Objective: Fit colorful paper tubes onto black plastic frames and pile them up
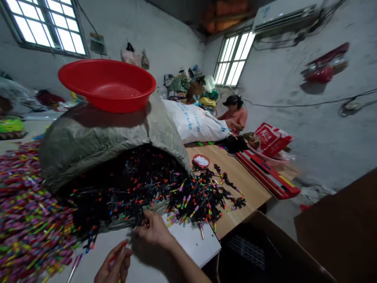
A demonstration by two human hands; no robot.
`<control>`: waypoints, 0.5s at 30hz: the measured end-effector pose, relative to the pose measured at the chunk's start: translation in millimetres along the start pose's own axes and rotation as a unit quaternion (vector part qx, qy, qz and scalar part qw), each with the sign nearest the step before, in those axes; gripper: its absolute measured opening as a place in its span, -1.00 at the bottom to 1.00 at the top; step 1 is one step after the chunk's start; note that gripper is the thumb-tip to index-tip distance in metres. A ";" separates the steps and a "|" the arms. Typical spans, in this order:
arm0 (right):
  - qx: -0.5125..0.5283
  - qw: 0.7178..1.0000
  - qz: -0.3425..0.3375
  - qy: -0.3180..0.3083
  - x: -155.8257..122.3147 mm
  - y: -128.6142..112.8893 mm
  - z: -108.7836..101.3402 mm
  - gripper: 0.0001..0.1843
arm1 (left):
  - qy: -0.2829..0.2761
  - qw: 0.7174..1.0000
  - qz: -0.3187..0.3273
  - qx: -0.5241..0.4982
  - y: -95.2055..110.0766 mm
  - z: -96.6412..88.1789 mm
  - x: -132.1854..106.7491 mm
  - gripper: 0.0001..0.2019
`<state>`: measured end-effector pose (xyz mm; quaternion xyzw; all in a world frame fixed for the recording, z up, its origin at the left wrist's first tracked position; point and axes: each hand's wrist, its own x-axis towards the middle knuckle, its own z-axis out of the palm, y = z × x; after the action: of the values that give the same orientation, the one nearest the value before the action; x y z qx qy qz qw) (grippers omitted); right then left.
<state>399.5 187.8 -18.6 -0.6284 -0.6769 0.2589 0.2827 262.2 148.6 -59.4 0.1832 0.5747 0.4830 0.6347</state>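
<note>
My left hand (114,262) is low in the middle, fingers closed around a small red-orange plastic piece (123,244). Above and right of it, my right hand (156,230) pinches at the front edge of a heap of small black plastic pieces (120,200) with orange tips; what its fingers hold is dark and blurred. The heap spills from a grey-green sack (97,137) lying on its side. Under both hands is a white board (194,243). More black pieces with coloured sticks (197,196) lie right of my right hand. Many shiny multicoloured sticks (32,212) are piled at left.
A red basin (108,90) rests on the sack. Behind stand a white woven sack (194,122) and a seated person (237,118) at work. On the wooden table (247,177) are a small red dish (201,160) and a long red box (268,175). An open cardboard box (294,239) stands at right.
</note>
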 end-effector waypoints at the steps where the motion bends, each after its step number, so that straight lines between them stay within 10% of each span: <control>1: 0.105 0.994 -0.016 0.022 -8.3 -6.3 4.2 -0.87 | 0.002 1.000 0.020 -0.004 4.2 2.0 -5.1 -0.29; 6: 0.351 0.932 0.003 0.090 -42.8 -35.0 5.3 -0.87 | -0.025 0.986 0.166 0.012 28.9 6.7 -40.3 -0.49; 15: 0.316 0.940 -0.004 0.131 -67.8 -46.1 0.7 -0.85 | -0.068 0.966 0.236 0.080 28.0 -0.3 -53.4 -0.61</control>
<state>369.9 116.6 9.6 -0.5328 -0.5196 0.3737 0.5536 257.4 117.7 -7.8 0.3968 0.5072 0.5578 0.5236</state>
